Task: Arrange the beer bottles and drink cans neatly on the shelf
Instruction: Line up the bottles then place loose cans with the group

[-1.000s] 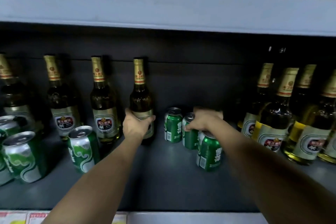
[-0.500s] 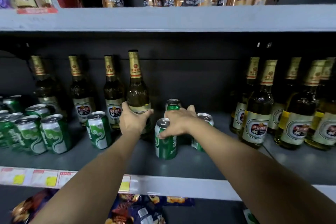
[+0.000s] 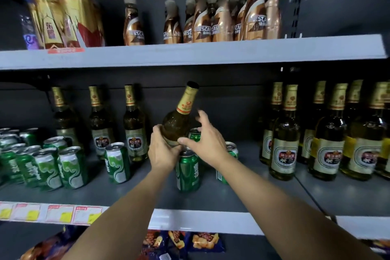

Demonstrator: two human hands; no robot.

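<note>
Shelf (image 3: 211, 200): left hand (image 3: 162, 152) fingers grip tilted beer bottle (image 3: 177, 124) above green cans (image 3: 187, 171); right hand (image 3: 207, 141) fingers spread wide.

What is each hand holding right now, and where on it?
Left hand grips the tilted beer bottle by its lower body. Right hand, fingers spread, touches it, holding nothing.

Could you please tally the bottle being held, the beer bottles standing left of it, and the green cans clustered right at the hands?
Held beer bottle, tilted, in the left hand: 1
Standing beer bottles left of it: 3
Green cans clustered at the hands: 3
Total: 7
</note>
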